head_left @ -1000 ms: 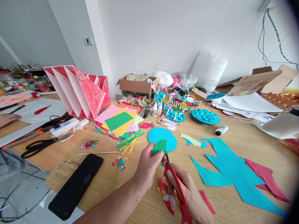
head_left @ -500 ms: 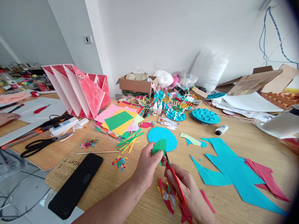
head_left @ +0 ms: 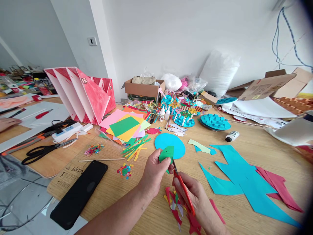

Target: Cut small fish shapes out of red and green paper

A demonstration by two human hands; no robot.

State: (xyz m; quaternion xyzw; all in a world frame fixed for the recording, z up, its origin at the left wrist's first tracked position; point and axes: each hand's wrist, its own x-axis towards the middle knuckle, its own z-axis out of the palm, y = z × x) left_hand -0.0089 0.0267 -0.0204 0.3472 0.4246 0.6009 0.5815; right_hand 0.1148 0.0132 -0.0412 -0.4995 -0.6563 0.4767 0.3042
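My left hand (head_left: pixel 154 173) pinches a small green paper cut-out (head_left: pixel 167 153) above the wooden table (head_left: pixel 244 215). My right hand (head_left: pixel 195 199) grips red-handled scissors (head_left: pixel 183 189), whose blades touch the lower right edge of the green piece. Just behind the green piece lies a blue paper circle (head_left: pixel 171 143). Red, yellow and grey paper scraps (head_left: pixel 174 209) lie under my right hand.
A black phone (head_left: pixel 79 194) lies at the near left edge, a wooden stick (head_left: pixel 101 160) and confetti (head_left: pixel 126 171) beyond it. Large blue and red offcuts (head_left: pixel 246 179) spread right. Black scissors (head_left: pixel 41 151), coloured sheets (head_left: pixel 124 127), glue bottles (head_left: pixel 161 114), boxes and another person's hand (head_left: pixel 7 124) sit farther off.
The scissors have edged slightly along the green piece; otherwise nothing has visibly moved.
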